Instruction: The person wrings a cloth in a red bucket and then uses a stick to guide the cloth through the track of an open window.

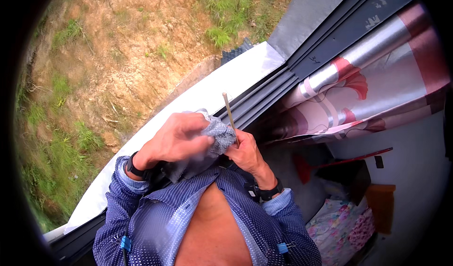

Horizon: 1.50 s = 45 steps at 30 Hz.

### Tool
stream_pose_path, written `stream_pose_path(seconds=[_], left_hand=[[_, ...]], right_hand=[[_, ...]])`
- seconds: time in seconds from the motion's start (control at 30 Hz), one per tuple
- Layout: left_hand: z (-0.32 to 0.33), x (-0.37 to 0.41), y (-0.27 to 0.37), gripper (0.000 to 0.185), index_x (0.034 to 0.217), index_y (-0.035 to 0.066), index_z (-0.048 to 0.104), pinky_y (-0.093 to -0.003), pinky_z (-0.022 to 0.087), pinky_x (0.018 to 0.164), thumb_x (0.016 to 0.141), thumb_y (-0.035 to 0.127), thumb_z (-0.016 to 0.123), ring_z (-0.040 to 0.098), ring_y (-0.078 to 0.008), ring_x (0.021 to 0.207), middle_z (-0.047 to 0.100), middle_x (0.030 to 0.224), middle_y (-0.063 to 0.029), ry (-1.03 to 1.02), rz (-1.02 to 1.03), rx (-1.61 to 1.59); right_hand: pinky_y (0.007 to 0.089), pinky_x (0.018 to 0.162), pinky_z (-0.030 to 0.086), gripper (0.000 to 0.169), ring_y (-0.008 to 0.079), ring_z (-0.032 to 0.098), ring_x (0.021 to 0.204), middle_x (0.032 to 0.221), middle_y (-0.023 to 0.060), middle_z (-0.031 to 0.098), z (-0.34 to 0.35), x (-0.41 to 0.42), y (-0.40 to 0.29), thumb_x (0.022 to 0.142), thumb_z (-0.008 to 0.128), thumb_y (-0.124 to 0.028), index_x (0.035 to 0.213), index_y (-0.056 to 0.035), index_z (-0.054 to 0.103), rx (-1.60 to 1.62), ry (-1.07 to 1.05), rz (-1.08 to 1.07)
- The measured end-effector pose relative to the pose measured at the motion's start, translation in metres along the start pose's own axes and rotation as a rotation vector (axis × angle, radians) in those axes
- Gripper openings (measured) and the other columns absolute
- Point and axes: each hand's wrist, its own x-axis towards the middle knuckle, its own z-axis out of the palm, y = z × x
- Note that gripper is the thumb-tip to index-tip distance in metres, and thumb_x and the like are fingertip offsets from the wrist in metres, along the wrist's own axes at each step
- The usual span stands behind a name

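A thin wooden stick [228,110] points up and away from my right hand [245,152], which is shut around its lower part. Bunched against the stick and my right fingertips is a grey cloth [221,133]; its loose part hangs down in front of my shirt. My left hand [178,136] lies over the cloth's left side, its fingers bent and blurred. Whether those fingers grip the cloth or only touch it, I cannot tell. The stick's lower end is hidden by my right hand and the cloth.
Beyond the white window ledge [191,101], an earth slope [131,64] with grass drops into view outside. Dark window tracks [262,96] run diagonally beside me. A shiny patterned curtain [375,74] hangs at right, above floral fabric [336,227] and a brown wooden piece [380,207].
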Motion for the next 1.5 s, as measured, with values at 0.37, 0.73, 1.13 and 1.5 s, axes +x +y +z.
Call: stream_pose_path(seconds=[0.37,0.73,1.13,1.5], left_hand=[[0.015,0.050,0.016,0.023,0.102,-0.002,0.074,-0.0367,0.046,0.058,0.087,0.015,0.076,0.061,-0.0239,0.065,0.063,0.077,-0.0115,0.215,0.101,0.393],[0.079,0.109,-0.019,0.051,0.129,0.012,0.064,-0.0444,0.055,0.079,0.085,0.032,0.079,0.062,-0.0345,0.097,0.060,0.117,-0.0145,-0.032,0.013,0.808],[0.092,0.132,-0.045,0.045,0.124,0.012,0.067,-0.0431,0.053,0.077,0.081,0.021,0.075,0.059,-0.0318,0.093,0.062,0.107,-0.0123,-0.145,0.011,0.787],[0.086,0.139,-0.045,0.034,0.114,0.005,0.073,-0.0433,0.054,0.078,0.080,0.011,0.068,0.061,-0.0332,0.088,0.063,0.091,-0.0133,-0.084,0.023,0.596]], right_hand=[[0.0228,0.076,0.052,0.022,0.0079,0.066,0.083,0.094,0.0040,0.073,-0.074,0.028,0.001,0.097,0.074,-0.009,0.115,0.0025,0.070,-0.028,0.629,-0.439],[0.0304,0.068,0.054,0.022,0.0132,0.065,0.069,0.077,0.0086,0.072,-0.133,0.058,0.042,0.090,0.073,-0.012,0.107,0.0011,0.076,-0.301,0.785,-0.204],[0.0279,0.059,0.045,0.054,0.0138,0.056,0.065,0.082,0.0101,0.065,-0.160,0.025,-0.014,0.112,0.034,-0.035,0.107,0.0026,0.072,-0.405,0.820,-0.664],[0.0339,0.059,0.043,0.055,0.0216,0.056,0.063,0.077,0.0088,0.061,-0.145,0.022,0.015,0.113,0.042,-0.044,0.095,0.0002,0.070,-0.402,0.771,-0.614]])
